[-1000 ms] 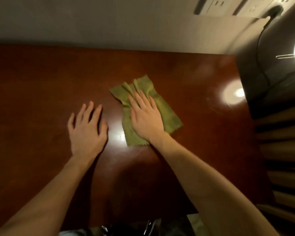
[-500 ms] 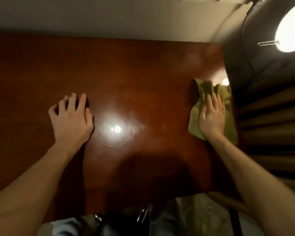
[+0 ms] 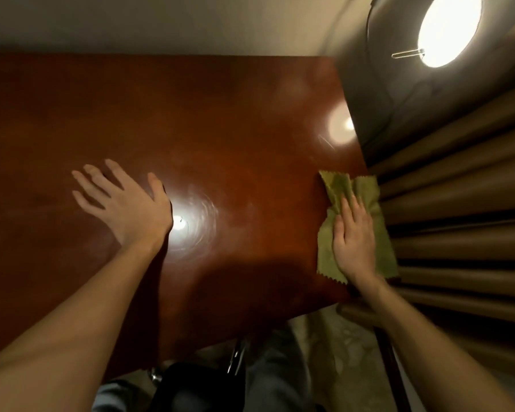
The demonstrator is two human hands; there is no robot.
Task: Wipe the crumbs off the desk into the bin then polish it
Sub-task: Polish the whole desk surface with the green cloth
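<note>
- Right grip (image 3: 353,242) is laid flat, fingers together, on a green cloth (image 3: 366,191) at the surface's (image 3: 235,129) right edge.
- Left grip (image 3: 125,203) is spread open on the wood.

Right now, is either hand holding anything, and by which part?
Nothing is gripped. The right hand lies flat on the middle of the green cloth, pressing it to the desk at its right edge. The left hand is empty.

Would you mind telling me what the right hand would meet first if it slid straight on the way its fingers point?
The right hand would only cross more green cloth, then bare desk; the way looks free to the far edge.
</note>
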